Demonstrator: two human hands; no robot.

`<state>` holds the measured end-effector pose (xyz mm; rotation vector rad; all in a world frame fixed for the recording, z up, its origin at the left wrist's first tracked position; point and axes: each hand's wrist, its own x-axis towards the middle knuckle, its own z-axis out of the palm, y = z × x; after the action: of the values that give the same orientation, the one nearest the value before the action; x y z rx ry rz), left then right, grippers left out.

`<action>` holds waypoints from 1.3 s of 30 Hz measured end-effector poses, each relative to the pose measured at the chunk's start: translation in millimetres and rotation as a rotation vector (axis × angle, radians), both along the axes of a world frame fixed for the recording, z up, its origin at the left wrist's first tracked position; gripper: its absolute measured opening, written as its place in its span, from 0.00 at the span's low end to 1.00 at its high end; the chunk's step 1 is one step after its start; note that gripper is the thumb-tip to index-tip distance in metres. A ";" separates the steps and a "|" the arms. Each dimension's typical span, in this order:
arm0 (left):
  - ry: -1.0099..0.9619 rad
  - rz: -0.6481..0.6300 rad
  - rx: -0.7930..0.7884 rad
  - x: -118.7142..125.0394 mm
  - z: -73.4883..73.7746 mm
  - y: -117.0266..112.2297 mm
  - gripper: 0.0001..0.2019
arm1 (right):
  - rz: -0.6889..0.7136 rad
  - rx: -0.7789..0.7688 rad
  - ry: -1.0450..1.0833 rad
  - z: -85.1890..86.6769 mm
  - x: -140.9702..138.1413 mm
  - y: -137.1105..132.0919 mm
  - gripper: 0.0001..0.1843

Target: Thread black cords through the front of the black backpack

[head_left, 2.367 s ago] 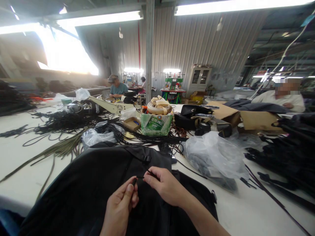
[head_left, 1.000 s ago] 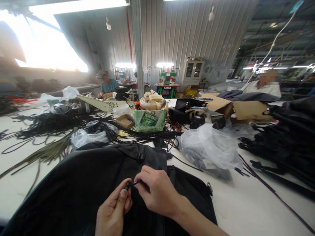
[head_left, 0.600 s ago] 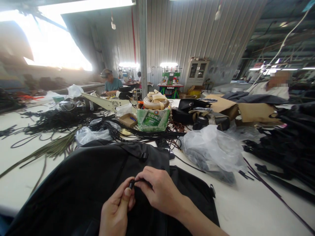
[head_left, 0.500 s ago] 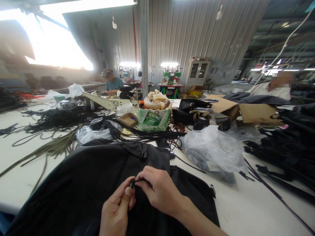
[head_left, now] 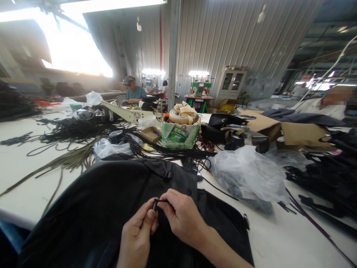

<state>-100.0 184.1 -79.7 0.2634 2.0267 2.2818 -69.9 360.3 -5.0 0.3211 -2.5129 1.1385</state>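
Carton (head_left: 180, 138) in green print at 12 o'clock from the right hand (head_left: 185, 216), packed with coiled tan strapping (head_left: 182, 117) heaped way over the rim. Small cardboard tray (head_left: 147, 136) at 11, with a little blue item (head_left: 156, 134) inside, too tiny to make out. Cloudy plastic bag (head_left: 248, 171) at 2, greyish stuff in it, can't tell what. Brown box (head_left: 304, 134) farther out at 2, contents hidden. Small black piece (head_left: 155, 205) pinched between thumb and forefinger of the left hand (head_left: 138, 227), upper end showing. Thin black cord (head_left: 163, 201) at the piece's 3 o'clock, running to its top end, pinched in the right fingertips just beside it; can't tell if threaded through. All right above a black bag (head_left: 106, 197), sprawled across the white table (head_left: 279, 238).
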 end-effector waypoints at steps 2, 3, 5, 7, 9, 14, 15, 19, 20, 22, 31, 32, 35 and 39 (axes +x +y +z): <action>0.013 0.003 0.002 1.3 1.8 1.3 0.32 | -0.001 -0.007 0.002 0.4 -0.2 -0.4 0.09; 0.016 -0.002 0.004 2.0 3.8 1.9 0.32 | 0.002 -0.016 0.003 0.8 -0.3 -0.4 0.10; 0.006 -0.014 0.027 4.0 9.8 3.2 0.33 | 0.018 -0.049 -0.002 1.7 -0.3 -0.3 0.09; -0.031 0.012 0.051 6.1 16.0 4.4 0.33 | 0.035 -0.080 -0.015 2.0 -0.3 -0.1 0.08; -0.055 0.039 0.057 7.1 18.9 4.7 0.33 | 0.041 -0.084 -0.029 1.3 -0.5 -0.1 0.08; -0.030 -0.043 0.026 2.1 6.5 -0.5 0.33 | 0.027 -0.061 -0.024 -1.4 -1.7 -1.2 0.13; -0.024 -0.058 0.019 0.8 3.6 -1.6 0.33 | 0.023 -0.060 -0.025 -1.3 -2.0 -1.2 0.14; -0.044 -0.060 0.072 -1.4 2.2 -2.7 0.33 | 0.066 -0.090 -0.068 3.5 -2.8 0.6 0.20; -0.057 -0.054 0.092 -1.4 4.1 -2.2 0.34 | 0.080 -0.102 -0.085 5.7 -2.8 1.4 0.21; -0.091 -0.044 0.123 -1.0 9.0 -1.0 0.36 | 0.086 -0.123 -0.122 10.6 -2.4 2.7 0.23; -0.213 -0.015 0.247 2.2 26.2 1.9 0.39 | 0.121 -0.268 -0.245 25.6 -5.1 16.2 0.21; -0.235 -0.010 0.270 2.5 28.1 2.1 0.39 | 0.109 -0.345 -0.286 26.5 -5.7 20.4 0.23; -0.289 0.006 0.331 2.9 34.7 2.8 0.37 | 0.110 -0.649 -0.398 29.0 -7.5 35.6 0.28; -0.332 0.042 0.389 2.7 41.2 3.8 0.39 | 0.135 -0.965 -0.504 30.1 -9.6 52.9 0.33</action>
<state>-97.2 187.8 -38.5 -0.1331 1.4414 2.5274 -79.5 413.2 25.1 -0.0812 -1.9583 2.5374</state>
